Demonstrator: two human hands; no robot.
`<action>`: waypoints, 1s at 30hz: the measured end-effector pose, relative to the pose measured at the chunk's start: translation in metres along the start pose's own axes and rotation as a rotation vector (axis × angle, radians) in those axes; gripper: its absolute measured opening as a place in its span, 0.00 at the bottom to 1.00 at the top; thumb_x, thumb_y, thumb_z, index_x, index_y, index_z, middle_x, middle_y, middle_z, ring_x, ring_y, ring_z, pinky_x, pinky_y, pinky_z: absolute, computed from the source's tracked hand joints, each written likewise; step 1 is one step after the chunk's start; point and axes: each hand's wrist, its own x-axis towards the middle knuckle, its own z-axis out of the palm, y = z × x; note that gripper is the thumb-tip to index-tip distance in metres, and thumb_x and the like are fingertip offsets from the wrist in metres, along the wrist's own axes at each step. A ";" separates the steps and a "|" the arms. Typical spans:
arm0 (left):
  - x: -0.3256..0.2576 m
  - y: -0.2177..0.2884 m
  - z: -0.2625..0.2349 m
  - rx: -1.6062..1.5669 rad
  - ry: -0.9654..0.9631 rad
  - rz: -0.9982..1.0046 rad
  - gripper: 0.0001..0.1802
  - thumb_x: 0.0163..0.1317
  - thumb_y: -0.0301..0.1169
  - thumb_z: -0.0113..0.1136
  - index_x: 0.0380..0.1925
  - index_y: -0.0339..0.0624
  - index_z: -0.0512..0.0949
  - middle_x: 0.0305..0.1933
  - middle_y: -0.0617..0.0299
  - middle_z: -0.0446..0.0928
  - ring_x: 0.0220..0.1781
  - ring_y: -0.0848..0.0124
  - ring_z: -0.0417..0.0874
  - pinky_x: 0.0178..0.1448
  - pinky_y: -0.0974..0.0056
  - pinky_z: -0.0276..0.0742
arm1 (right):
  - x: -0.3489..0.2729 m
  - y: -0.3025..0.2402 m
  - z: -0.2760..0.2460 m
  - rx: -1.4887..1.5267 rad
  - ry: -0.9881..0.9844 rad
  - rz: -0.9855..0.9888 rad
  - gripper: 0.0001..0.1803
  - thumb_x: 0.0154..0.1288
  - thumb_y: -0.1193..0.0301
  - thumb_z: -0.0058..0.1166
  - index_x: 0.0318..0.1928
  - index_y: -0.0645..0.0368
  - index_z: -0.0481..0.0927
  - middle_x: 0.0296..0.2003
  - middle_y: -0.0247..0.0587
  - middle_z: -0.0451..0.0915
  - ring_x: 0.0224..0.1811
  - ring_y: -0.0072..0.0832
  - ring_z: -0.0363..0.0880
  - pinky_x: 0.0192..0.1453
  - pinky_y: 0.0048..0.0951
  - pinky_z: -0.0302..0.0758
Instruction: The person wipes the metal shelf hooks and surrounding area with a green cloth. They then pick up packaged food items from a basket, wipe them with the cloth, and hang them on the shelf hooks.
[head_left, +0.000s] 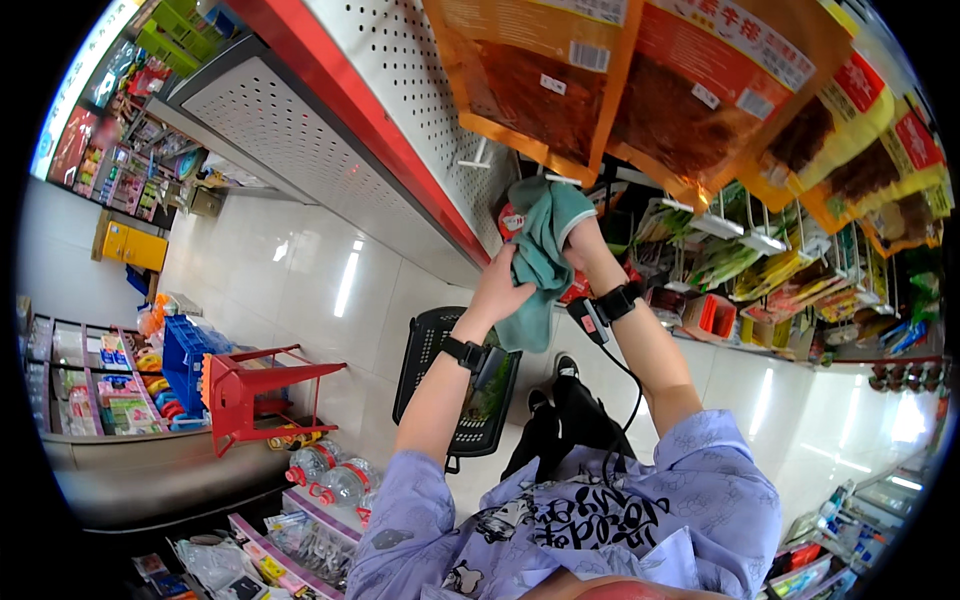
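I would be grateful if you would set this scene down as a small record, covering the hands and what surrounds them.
Setting: shop aisle with a glossy tiled floor
Left hand: grips the left side of a green cloth
Right hand: at the cloth's right side, fingers mostly hidden
Beside the cloth: red package, partly covered; whether it is held cannot be told
Above the hands: orange food pouches hanging in front of a white perforated panel
Near the feet: black basket
Farther left: red stool
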 end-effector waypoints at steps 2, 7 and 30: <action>0.002 0.003 -0.001 -0.003 0.007 -0.007 0.33 0.43 0.30 0.60 0.51 0.34 0.60 0.47 0.40 0.70 0.52 0.48 0.70 0.53 0.57 0.67 | 0.036 0.015 -0.038 -0.152 0.100 -0.045 0.14 0.66 0.66 0.40 0.47 0.60 0.71 0.39 0.37 0.76 0.38 0.27 0.75 0.42 0.29 0.74; 0.021 -0.003 -0.012 -0.101 0.118 0.027 0.34 0.44 0.31 0.60 0.52 0.34 0.59 0.47 0.39 0.70 0.52 0.47 0.70 0.53 0.56 0.67 | 0.102 0.008 -0.055 -0.279 0.149 0.050 0.14 0.64 0.72 0.41 0.48 0.61 0.71 0.45 0.40 0.74 0.45 0.30 0.72 0.48 0.30 0.72; 0.028 -0.006 -0.021 -0.102 0.169 0.001 0.29 0.45 0.28 0.59 0.48 0.34 0.60 0.44 0.41 0.70 0.49 0.47 0.71 0.51 0.57 0.68 | 0.108 0.006 -0.019 -0.024 0.165 0.014 0.16 0.64 0.67 0.44 0.50 0.59 0.70 0.47 0.38 0.74 0.46 0.29 0.73 0.49 0.30 0.72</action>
